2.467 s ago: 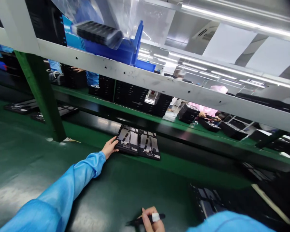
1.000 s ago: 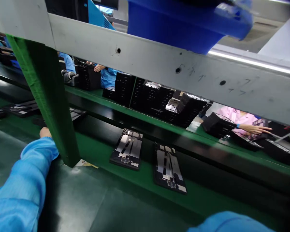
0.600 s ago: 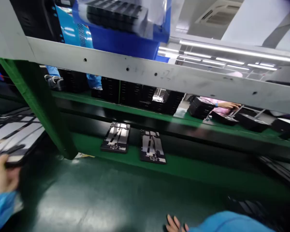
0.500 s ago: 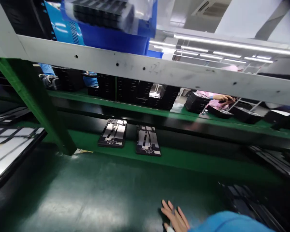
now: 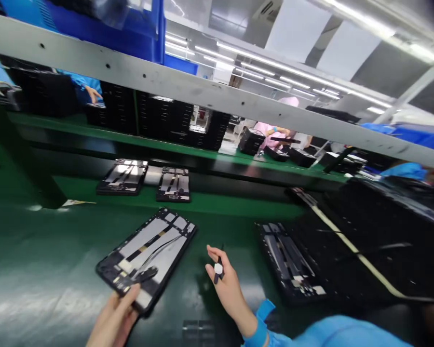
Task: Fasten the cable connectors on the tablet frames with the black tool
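The left hand (image 5: 114, 320) gripped the near edge of a panel (image 5: 148, 258), thumb on top and fingers closed beneath it, and held it tilted just above the green mat (image 5: 39, 270), near centre. The panel showed its back: silvery shielding, a dark frame, thin flex cables running along its length and a small dark connector close to the thumb. The right hand (image 5: 226, 284) hovered just right of the panel, apart from it, fingers loosely curled around a slim black tool (image 5: 218, 270); a white wrap sat on 1 finger. Whether the tool's tip was bare could not be told. A second panel (image 5: 289, 260) lay flat to the right, beside a dark tray (image 5: 376, 241). 2 more panels (image 5: 122, 176) and (image 5: 174, 184) lay side by side at the far edge of the mat, beneath a grey rail (image 5: 202, 94) carrying a blue bin (image 5: 104, 29). Beyond it stood stacks of black trays (image 5: 159, 118), and co-workers' sleeves in blue and pink showed at the far bench. Judged from this pose, good handling would call for keeping the grip on the frame only, clear of the cables, steadying the panel against the mat and bringing the tool in low to the connector. No brand, label or writing could be read on any part.
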`<state>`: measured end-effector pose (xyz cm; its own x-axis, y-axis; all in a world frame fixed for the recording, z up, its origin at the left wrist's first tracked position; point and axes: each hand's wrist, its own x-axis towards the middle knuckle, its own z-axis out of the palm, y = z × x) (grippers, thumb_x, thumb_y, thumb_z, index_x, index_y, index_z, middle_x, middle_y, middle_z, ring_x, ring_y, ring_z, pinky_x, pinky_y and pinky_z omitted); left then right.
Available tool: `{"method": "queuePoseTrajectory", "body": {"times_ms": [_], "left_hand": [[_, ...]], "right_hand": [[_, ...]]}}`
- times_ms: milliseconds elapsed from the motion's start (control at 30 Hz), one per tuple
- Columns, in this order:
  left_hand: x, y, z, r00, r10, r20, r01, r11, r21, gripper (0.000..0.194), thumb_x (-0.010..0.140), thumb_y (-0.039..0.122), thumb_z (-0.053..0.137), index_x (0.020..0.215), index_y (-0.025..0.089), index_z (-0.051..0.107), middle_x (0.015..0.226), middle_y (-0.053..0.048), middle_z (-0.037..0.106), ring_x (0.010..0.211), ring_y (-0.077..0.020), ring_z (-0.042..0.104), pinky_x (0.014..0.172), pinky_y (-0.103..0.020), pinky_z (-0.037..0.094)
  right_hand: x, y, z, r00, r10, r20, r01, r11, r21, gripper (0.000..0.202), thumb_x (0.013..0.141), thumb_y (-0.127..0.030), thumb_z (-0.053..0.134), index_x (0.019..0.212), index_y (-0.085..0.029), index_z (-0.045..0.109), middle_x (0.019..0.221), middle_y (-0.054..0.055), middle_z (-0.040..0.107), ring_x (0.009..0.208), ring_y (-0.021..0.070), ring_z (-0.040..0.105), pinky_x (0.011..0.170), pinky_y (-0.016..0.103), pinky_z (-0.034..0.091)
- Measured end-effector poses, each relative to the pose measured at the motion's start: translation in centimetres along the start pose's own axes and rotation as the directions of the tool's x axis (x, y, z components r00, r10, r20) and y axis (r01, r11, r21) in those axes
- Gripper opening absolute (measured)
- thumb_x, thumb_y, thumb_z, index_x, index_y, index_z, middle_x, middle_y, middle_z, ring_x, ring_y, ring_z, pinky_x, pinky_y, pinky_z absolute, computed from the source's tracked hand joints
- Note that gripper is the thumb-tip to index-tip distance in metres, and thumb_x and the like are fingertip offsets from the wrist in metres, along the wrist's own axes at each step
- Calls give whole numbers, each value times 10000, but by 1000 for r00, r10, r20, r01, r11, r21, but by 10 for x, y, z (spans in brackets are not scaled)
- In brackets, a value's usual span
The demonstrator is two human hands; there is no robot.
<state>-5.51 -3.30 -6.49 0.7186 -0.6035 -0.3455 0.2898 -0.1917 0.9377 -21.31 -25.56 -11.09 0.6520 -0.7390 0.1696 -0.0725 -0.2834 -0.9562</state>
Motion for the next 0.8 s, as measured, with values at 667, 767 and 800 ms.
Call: {"method": "queuePoseTrajectory", "body": {"times_ms": [667, 767, 800], "left_hand": [[56, -32, 7, 721, 369, 587, -693, 392, 605, 665, 941, 295, 627, 1566, 226, 408, 1239, -88, 648, 926, -201, 687, 852, -283, 571], [45, -32, 5, 691, 425, 585, -722, 364, 589, 636, 973, 314, 633, 1561, 232, 404, 1225, -84, 660, 930, -208, 699, 822, -282, 578], [43, -29, 4, 686, 435, 583, -726, 356, 588, 638, 974, 354, 651, 1552, 231, 411, 1247, -88, 657, 953, -216, 702, 821, -285, 580]], "right_hand": [[-20, -5, -60, 958, 216, 190, -196, 973, -121, 586, 679, -199, 833, 1220, -253, 615, 1558, 136, 541, 1397, 314, 561, 1146, 463, 468], [-34, -4, -65, 970, 205, 133, -186, 972, -143, 498, 742, -200, 786, 1207, -251, 616, 1518, 130, 586, 1369, 313, 589, 1113, 477, 505], [-38, -5, -65, 974, 194, 116, -173, 970, -171, 497, 754, -199, 783, 1219, -253, 616, 1512, 126, 593, 1352, 314, 604, 1098, 477, 519]]}}
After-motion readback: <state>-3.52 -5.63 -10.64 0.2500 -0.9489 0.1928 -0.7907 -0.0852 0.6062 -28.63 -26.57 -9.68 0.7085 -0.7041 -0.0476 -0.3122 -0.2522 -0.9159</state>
